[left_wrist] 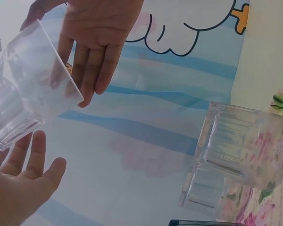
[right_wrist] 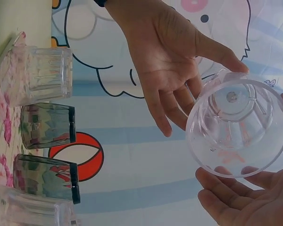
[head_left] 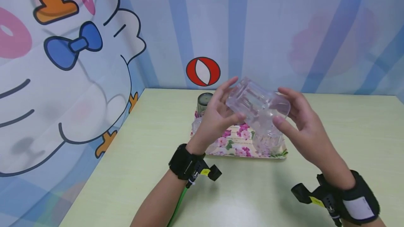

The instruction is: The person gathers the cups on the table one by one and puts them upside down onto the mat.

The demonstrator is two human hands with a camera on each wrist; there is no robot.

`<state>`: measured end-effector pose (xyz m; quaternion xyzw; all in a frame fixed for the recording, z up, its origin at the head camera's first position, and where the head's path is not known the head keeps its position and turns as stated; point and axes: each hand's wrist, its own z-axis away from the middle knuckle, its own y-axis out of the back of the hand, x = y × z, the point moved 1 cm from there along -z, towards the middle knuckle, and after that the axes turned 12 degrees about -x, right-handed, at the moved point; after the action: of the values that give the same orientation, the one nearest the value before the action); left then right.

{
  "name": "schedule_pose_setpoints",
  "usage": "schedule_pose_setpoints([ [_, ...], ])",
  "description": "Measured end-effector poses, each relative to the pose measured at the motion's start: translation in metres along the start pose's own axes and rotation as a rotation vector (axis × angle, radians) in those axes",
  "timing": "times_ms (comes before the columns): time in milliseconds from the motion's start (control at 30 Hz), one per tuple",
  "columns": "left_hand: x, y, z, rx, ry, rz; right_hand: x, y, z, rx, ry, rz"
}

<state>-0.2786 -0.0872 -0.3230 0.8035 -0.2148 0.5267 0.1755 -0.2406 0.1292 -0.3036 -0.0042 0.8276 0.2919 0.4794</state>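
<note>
A clear tumbler (head_left: pixel 257 102) is held tilted in the air over the tray, its wide rim towards the right. My left hand (head_left: pixel 217 115) grips it near the base, thumb in front and fingers behind. At the rim end, my right hand (head_left: pixel 304 130) holds it between thumb and fingers. Seen from the right wrist, the open mouth of the tumbler (right_wrist: pixel 238 132) faces the camera, and its inside holds nothing visible. Below it lies a floral tray (head_left: pixel 231 143) bearing a standing clear tumbler (head_left: pixel 268 141) and a dark tumbler (head_left: pixel 205 101).
In the right wrist view two dark tumblers (right_wrist: pixel 47 125) stand between clear tumblers (right_wrist: pixel 42 73) on the tray. The pale table (head_left: pixel 157 122) meets a printed cartoon wall (head_left: pixel 265 27) behind the tray. A green cable (head_left: pixel 178 204) runs from the left wristband.
</note>
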Motion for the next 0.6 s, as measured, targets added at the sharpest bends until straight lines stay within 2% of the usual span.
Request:
schedule_pose_setpoints([
  [600, 0.0035, 0.0027, 0.0018, 0.013, -0.047, 0.036, -0.0028, -0.0088, 0.0002, -0.055, -0.039, 0.079],
])
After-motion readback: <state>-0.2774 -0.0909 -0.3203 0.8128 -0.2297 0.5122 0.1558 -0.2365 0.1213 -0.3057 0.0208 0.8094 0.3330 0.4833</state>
